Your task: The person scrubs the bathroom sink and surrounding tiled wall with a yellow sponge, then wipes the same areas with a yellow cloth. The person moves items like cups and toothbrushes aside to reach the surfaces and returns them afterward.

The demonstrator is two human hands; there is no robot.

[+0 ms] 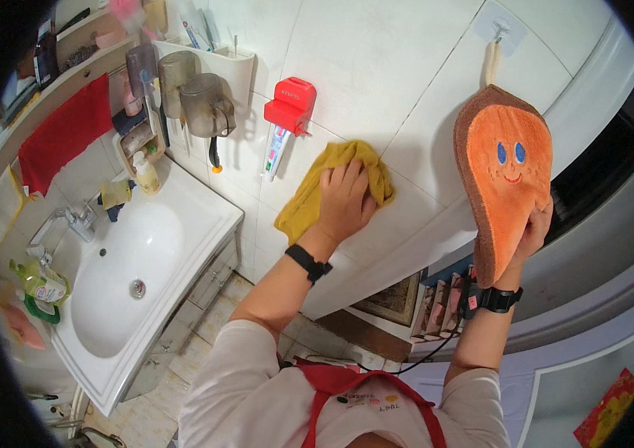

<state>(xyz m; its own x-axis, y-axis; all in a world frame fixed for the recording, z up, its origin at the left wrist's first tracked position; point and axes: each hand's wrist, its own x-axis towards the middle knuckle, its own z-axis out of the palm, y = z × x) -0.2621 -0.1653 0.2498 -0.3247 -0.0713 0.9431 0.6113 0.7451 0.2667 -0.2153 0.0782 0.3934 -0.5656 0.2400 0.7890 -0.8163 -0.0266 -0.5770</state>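
Observation:
My left hand (347, 196) presses a mustard-yellow cloth (303, 196) flat against the white tiled wall (377, 67). Its fingers lie bent over the bunched fabric. On the right, an orange and brown hand towel (495, 194) with an embroidered smiling face hangs by a loop from a clear wall hook (501, 31). My right hand (535, 230) is at the towel's lower right edge, thumb side showing and most fingers hidden behind it. Just above the yellow cloth, a red toothpaste dispenser (290, 104) is fixed to the wall with a toothpaste tube (275, 152) hanging below.
A white sink (132, 291) with a chrome faucet (76, 222) stands at the left. Tinted cups (205, 104) hang under a white holder (239, 69). A soap pump bottle (145, 173) and a green bottle (41, 281) sit on the sink's rim. A doorway edge (593, 82) borders the towel.

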